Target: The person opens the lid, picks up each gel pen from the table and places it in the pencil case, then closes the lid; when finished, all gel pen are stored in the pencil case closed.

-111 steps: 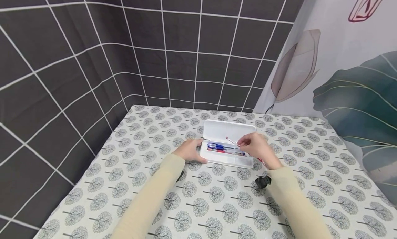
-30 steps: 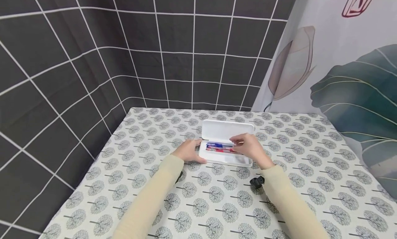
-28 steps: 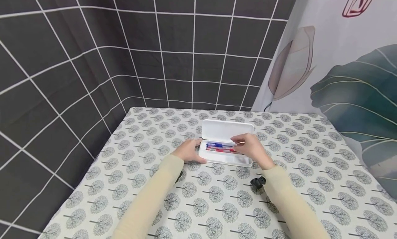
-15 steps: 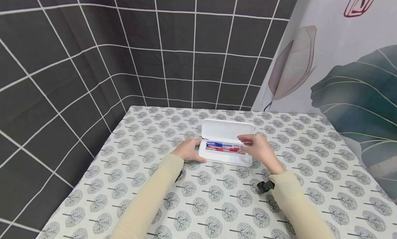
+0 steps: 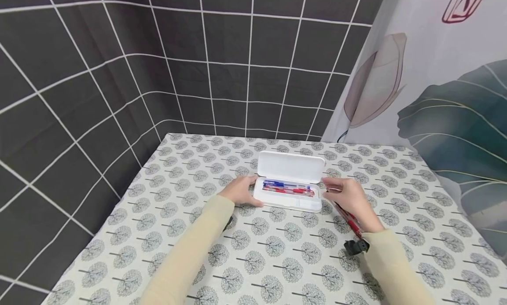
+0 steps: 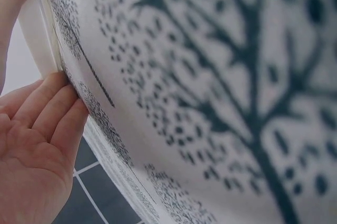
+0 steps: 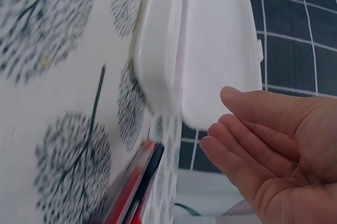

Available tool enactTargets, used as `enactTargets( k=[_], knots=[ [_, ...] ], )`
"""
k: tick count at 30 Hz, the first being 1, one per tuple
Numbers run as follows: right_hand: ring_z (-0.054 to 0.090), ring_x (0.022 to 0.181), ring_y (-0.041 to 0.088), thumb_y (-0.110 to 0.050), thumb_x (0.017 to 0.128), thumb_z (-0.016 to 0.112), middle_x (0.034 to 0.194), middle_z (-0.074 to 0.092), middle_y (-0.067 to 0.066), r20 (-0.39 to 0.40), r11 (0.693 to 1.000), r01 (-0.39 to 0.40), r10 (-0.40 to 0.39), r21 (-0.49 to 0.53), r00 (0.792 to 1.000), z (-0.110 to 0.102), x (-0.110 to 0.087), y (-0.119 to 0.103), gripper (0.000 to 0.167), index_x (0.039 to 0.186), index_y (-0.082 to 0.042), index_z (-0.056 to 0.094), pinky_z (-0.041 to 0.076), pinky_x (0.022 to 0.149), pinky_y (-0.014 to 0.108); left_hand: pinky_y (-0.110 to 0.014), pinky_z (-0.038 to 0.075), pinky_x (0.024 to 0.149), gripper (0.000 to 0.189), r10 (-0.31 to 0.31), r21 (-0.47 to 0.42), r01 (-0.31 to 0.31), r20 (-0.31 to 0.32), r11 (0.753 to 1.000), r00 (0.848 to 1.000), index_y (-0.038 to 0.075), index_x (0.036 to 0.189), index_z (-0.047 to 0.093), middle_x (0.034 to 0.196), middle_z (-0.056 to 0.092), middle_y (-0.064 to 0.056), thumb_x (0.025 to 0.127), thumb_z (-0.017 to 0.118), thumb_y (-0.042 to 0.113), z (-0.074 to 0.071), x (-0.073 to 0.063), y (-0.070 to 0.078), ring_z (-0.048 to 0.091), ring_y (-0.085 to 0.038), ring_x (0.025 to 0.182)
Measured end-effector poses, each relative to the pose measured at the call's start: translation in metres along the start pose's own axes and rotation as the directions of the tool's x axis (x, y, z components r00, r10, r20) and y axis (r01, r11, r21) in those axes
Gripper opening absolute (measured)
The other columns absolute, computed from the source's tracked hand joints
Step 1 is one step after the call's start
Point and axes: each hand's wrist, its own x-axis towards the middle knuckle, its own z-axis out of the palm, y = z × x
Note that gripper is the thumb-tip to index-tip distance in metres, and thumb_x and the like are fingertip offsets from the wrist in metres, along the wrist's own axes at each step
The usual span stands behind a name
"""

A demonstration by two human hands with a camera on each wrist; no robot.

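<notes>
A white pencil case (image 5: pixel 291 205) lies on the table with its lid (image 5: pixel 291 166) raised at the back. Inside it are several pens (image 5: pixel 287 189) with blue and red parts. My left hand (image 5: pixel 239 191) grips the case's left end, thumb at the front and fingers behind; in the left wrist view those fingers (image 6: pixel 55 100) touch the case's edge. Just off the right end, my right hand (image 5: pixel 348 197) has loosely bent fingers with nothing between them, as the right wrist view (image 7: pixel 263 150) confirms. Beneath that hand lie red pens (image 5: pixel 354 226) and a dark one (image 7: pixel 150 169).
A white cloth with a tree print (image 5: pixel 253 248) covers the table. Dark curtain with white grid lines (image 5: pixel 229 85) hangs behind and to the left, and a leaf-patterned curtain (image 5: pixel 455 115) on the right. Each wrist wears a black device (image 5: pixel 356 247).
Earlier my right hand held a thin red-tipped pen over the case. Now a red pen lies inside with the others, and the emptied hand has moved right, off the case. My left hand stays put.
</notes>
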Motion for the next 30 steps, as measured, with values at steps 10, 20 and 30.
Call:
enactTargets(
  k=[10,20,30],
  knots=[
    [0.063,0.115,0.038,-0.012,0.087,0.070,0.133,0.060,0.020,0.001,0.997,-0.066,0.067,-0.044,0.998,-0.010,-0.013,0.019,0.050,0.134,-0.002,0.057,0.048,0.100,0.054,-0.044,0.038,0.113,0.101,-0.001,-0.006,0.001,0.005,1.000,1.000,0.010,0.146,0.046,0.140,0.058,-0.007,0.061,0.092,0.039,-0.001,-0.002,0.002,0.053,-0.027,0.128],
    [0.061,0.117,0.040,-0.013,0.088,0.069,0.131,0.061,0.022,0.046,0.994,-0.108,0.110,-0.034,0.993,-0.016,-0.023,0.038,0.049,0.133,0.000,0.057,0.049,0.098,0.055,-0.044,0.037,0.114,0.100,-0.012,-0.018,0.012,0.006,1.000,1.000,0.009,0.146,0.045,0.142,0.056,-0.008,0.062,0.092,0.037,-0.002,-0.004,0.005,0.051,-0.028,0.130],
    [0.068,0.101,0.035,-0.012,0.082,0.075,0.116,0.069,0.020,0.072,0.988,-0.134,0.139,-0.076,0.988,-0.019,-0.028,0.045,0.047,0.125,0.002,0.063,0.052,0.092,0.055,-0.044,0.038,0.114,0.102,-0.017,-0.007,0.017,0.001,1.000,1.000,0.009,0.147,0.044,0.141,0.056,-0.008,0.061,0.092,0.039,0.000,-0.002,0.004,0.052,-0.028,0.130]
  ],
)
